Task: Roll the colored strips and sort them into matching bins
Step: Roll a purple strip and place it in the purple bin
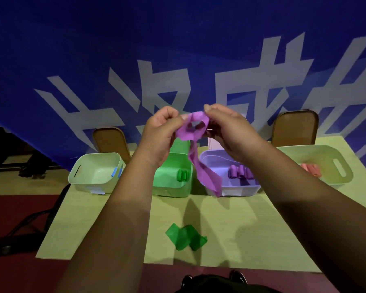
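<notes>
Both hands, left hand [160, 132] & right hand [230, 127], pinching purple strip [195, 132] mid-air above the bins, top curling into a loose ring, crumpled tail dangling twd purple bin [232, 190], green strip [186, 240] lying zigzag on table [114, 218].

Colour reference:
- The purple strip [195, 132] is plain purple.
- The green strip [186, 238] is plain green.
- The worktop [78, 225] is pale yellow-green.
- The left pale bin [89, 182] is mint-white and holds blue rolls [115, 172].
- The green bin [169, 190] holds green rolls [182, 175].
- The lilac bin [235, 190] holds purple rolls [240, 171].
- The right pale bin [325, 157] holds salmon-pink rolls [311, 169].
- The backdrop [178, 39] is blue with white characters.
- The floor [19, 206] is dark red.
</notes>
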